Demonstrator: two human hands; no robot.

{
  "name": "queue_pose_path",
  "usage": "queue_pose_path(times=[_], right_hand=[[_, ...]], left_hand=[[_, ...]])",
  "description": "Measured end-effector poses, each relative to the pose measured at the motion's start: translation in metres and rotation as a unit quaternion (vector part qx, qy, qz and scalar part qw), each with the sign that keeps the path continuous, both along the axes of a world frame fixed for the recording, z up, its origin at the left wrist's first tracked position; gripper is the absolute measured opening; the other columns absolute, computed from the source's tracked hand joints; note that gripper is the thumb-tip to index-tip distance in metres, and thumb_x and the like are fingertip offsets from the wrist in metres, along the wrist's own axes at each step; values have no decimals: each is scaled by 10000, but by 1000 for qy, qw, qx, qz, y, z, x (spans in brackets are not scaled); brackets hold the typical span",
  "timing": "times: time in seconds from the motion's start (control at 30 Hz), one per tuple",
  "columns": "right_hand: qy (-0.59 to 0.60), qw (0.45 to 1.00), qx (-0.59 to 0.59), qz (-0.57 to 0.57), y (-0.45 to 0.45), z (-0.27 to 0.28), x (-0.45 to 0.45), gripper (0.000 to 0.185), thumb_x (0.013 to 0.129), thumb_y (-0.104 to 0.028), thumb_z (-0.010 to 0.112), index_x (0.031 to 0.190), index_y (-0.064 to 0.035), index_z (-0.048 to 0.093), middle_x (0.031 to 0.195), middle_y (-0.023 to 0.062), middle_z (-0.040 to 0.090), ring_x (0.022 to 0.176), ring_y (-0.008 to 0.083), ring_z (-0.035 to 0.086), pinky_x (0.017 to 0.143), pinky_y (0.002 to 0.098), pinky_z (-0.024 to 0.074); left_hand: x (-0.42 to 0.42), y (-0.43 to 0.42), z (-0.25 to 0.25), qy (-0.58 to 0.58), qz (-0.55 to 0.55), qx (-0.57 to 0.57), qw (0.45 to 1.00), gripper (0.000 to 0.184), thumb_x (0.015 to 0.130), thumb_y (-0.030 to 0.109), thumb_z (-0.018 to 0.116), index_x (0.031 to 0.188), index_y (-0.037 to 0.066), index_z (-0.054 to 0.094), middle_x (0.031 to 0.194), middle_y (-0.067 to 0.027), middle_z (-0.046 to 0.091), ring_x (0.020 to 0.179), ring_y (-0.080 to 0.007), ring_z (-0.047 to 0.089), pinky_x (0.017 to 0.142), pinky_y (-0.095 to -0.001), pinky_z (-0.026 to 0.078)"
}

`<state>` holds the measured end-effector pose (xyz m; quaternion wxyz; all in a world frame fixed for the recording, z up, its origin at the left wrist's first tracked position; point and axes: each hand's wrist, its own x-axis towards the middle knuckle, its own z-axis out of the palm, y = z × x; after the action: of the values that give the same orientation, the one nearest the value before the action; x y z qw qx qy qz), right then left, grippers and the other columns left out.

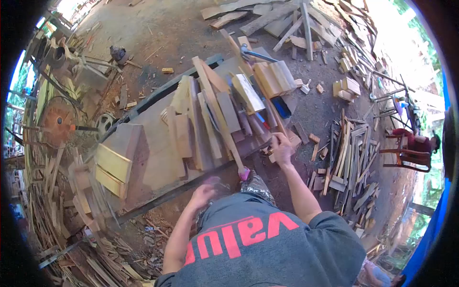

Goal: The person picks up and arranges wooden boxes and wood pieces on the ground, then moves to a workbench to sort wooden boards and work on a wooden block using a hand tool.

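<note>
My right hand point(282, 149) is closed at the near right edge of the workbench point(153, 162), beside the end of a thin wooden strip point(275, 112). What its fingers hold, if anything, I cannot make out. My left hand point(203, 195) hovers before the bench's near edge, its fingers smeared by motion. Between the hands, a long narrow board point(217, 110) slants across the bench, its near end by a pink object point(244, 173) at my leg. Several boards point(182, 136) lie side by side to its left. A pale wood block point(247, 93) and a blue-black box point(281, 107) lie farther back.
Stacked wood blocks point(275, 79) and a blue-handled tool point(258, 56) sit at the bench's far right. Yellowish boards point(112, 170) rest at its left end. Timber piles point(351, 158) cover the ground right. A person point(418, 143) sits on a wooden chair point(406, 155) far right.
</note>
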<state>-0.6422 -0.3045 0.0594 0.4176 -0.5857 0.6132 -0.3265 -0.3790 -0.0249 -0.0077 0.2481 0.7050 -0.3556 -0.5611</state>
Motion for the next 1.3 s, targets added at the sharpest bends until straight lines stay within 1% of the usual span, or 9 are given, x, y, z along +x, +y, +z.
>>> queue_pose_path(times=[0.07,0.1,0.17,0.3,0.53,0.9,0.97,1.07,1.3], right_hand=[[55,982,-146,110,7,-1,39,89,847,-52,574,911,-1,609,816,166,617,776,296,619,691,345,472],[56,981,-148,115,7,0,59,89,847,-52,574,911,-1,609,816,166,617,776,296,619,691,345,472],[41,962,-218,162,8,3,92,107,845,-54,567,929,1,602,850,184,601,805,348,600,694,370,469],[55,961,-203,179,10,13,143,115,844,-64,560,935,-6,601,864,178,592,827,359,583,704,393,467],[149,953,-223,138,15,-9,204,202,880,-180,566,994,-13,575,887,180,557,866,342,545,769,425,438],[172,964,-199,39,22,-16,124,102,821,-95,585,896,-27,597,827,164,574,836,332,556,755,421,433],[210,955,-203,47,21,-22,111,98,808,-90,589,885,-29,596,835,164,577,841,339,554,767,430,433],[244,947,-200,56,17,-30,104,130,805,-107,596,918,-43,588,888,168,568,863,353,536,773,442,433],[284,930,-231,17,-13,-24,103,219,797,-157,616,990,-65,568,965,165,538,879,357,528,776,447,436]], left_hand=[[17,-1,-8,16,-33,-57,998,325,864,183,607,1140,20,552,986,-76,604,893,-146,559,806,-291,461],[25,-7,-1,18,-28,-59,998,325,864,183,607,1140,20,552,986,-76,604,893,-146,559,806,-291,461],[36,-11,20,-2,17,-44,999,369,810,247,629,1090,9,598,1076,-170,617,1026,-286,581,886,-370,450],[62,-11,52,-46,22,-45,998,366,792,224,646,1072,-6,596,998,-176,634,942,-297,612,812,-377,479],[94,34,37,-47,28,-16,998,383,784,213,645,1081,-21,589,1010,-184,636,943,-285,621,822,-367,488],[117,65,-2,-22,15,26,999,377,793,236,654,1102,28,592,986,-166,603,933,-270,595,812,-365,479],[119,58,-1,-48,-15,-27,998,336,823,185,644,1098,3,577,929,-103,625,827,-174,587,758,-321,480],[120,42,0,-38,-18,16,999,374,792,235,653,1085,10,593,961,-158,614,888,-262,603,796,-365,483],[100,18,13,-20,13,-5,1000,358,793,228,643,1056,-12,600,885,-148,634,806,-229,614,740,-343,493]])
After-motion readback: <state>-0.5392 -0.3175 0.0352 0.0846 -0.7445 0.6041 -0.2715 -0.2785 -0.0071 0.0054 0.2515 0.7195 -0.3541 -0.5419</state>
